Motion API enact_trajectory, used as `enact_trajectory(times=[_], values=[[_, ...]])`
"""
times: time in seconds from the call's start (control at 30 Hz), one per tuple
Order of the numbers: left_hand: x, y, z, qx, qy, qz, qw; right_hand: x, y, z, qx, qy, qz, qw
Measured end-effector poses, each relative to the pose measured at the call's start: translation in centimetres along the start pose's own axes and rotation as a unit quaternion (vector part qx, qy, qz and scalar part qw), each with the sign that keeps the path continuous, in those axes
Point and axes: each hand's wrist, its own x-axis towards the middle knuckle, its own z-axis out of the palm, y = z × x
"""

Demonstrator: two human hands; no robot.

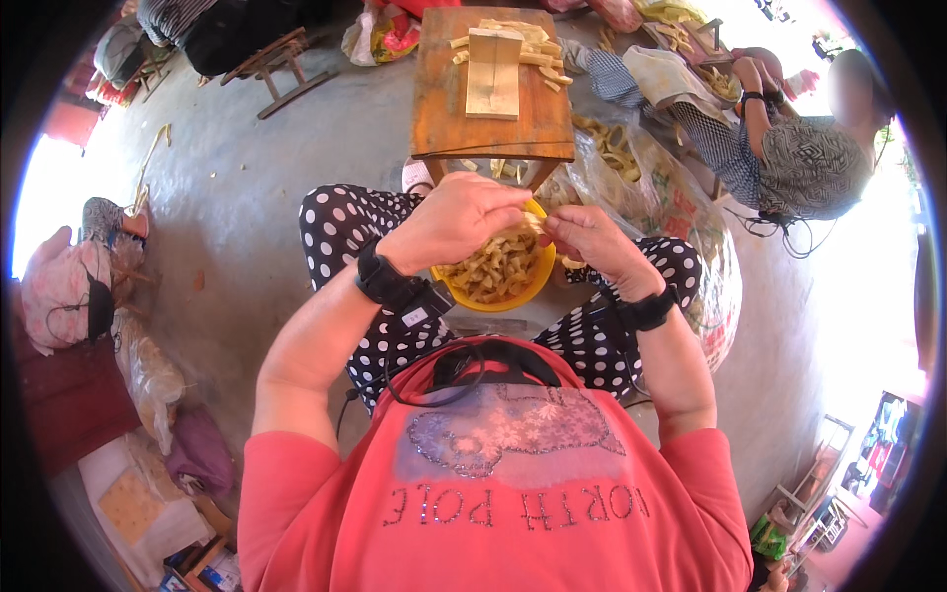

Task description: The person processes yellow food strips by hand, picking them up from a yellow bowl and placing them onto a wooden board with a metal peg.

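A yellow bowl [494, 305] sits between my knees, full of pale yellowish cut pieces [488, 272]. Above its far side, my left hand [470, 218] and my right hand [598, 243] meet at a short pale strip [534, 220]. The right thumb and fingers pinch one end of the strip. At the other end are the left thumb and fingers, partly covering it. Just beyond my hands stands a small wooden table [444, 111]. On it are an L-shaped wooden block [493, 87] and a pile of pale strips [529, 33].
To the right lies a large clear plastic bag [710, 274] with ring-shaped pale pieces [618, 152] near its mouth. A co-worker [799, 163] sits beyond it. Another seated person [66, 296] is at far left. A wooden stool [277, 66] stands at upper left.
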Motion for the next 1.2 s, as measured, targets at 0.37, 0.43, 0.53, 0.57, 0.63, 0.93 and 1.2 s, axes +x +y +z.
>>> enact_trajectory(times=[0.37, 0.43, 0.53, 0.57, 0.63, 0.93, 1.2], values=[[-1.1, -0.1, 0.7, -0.644, -0.135, -0.335, 0.674, 0.3, 0.3, 0.7, 0.117, -0.051, -0.018, 0.992], [-1.3, 0.7, 0.9, -0.659, -0.067, -0.373, 0.650, 0.3, 0.8, 1.6, 0.271, -0.025, 0.042, 0.961], [-1.5, 0.3, 1.5, -0.638, 0.018, -0.300, 0.709, 0.5, 1.2, 2.3, 0.390, -0.047, 0.099, 0.914], [-1.7, 0.3, 1.8, -0.639, 0.020, -0.301, 0.707, 0.6, 1.4, 2.4, 0.439, -0.085, 0.124, 0.886], [-1.8, 0.4, 2.3, -0.551, 0.044, -0.246, 0.796, 1.0, 1.0, 2.8, 0.456, -0.102, 0.141, 0.873], [-2.3, 0.6, 2.3, -0.105, 0.049, -0.119, 0.986, 3.2, 1.8, 4.9, 0.566, -0.075, 0.087, 0.816], [-1.9, 1.5, 4.4, -0.359, 0.204, -0.264, 0.872, 3.2, 1.7, 7.0, 0.386, 0.223, -0.167, 0.880]])
